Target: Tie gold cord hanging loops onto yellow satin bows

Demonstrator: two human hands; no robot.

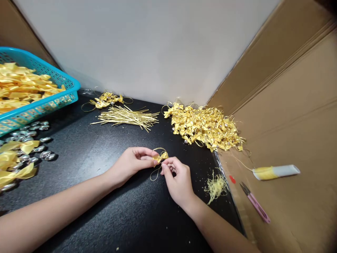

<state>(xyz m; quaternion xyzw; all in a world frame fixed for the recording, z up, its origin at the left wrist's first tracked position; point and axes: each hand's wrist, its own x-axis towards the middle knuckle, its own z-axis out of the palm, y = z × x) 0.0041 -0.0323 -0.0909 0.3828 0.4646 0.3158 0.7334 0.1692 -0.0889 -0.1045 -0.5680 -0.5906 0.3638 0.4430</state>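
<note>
My left hand (133, 162) pinches a small yellow ribbon bow (161, 156) with a gold thread loop, just above the black table (110, 211). My right hand (177, 179) meets it from the right, fingers curled and pinched on the bow's gold thread (156, 173), which hangs down in a loop. Both hands sit close together at the table's middle.
A heap of finished yellow bows (206, 127) lies at the back right, a bundle of gold strands (127, 117) and a few bows (105, 100) at the back. A blue basket of yellow ribbon (44, 102), silver beads (34, 140), thread scraps (216, 186), a spool (275, 172) and pink snips (255, 203) surround them.
</note>
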